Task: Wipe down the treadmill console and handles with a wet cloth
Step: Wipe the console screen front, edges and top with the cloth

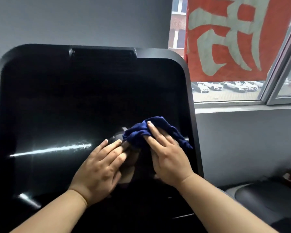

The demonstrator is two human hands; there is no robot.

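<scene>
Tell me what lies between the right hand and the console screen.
The blue cloth: in the head view the right hand presses it against the black console.

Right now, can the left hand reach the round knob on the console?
Probably yes: the left hand lies flat with fingertips right beside the round knob; the blue cloth covers only its right edge.

A grey wall (74, 17) is seen at the back. At the upper right a window (225, 103) is set above a grey sill (242, 109). A red banner (225, 39) with a pale character is hung across the glass. Below the banner, parked cars (225, 86) are seen outside, and a brick building (177, 22) is seen to its left. A dark rounded object (267, 202) is seen at the lower right.
</scene>
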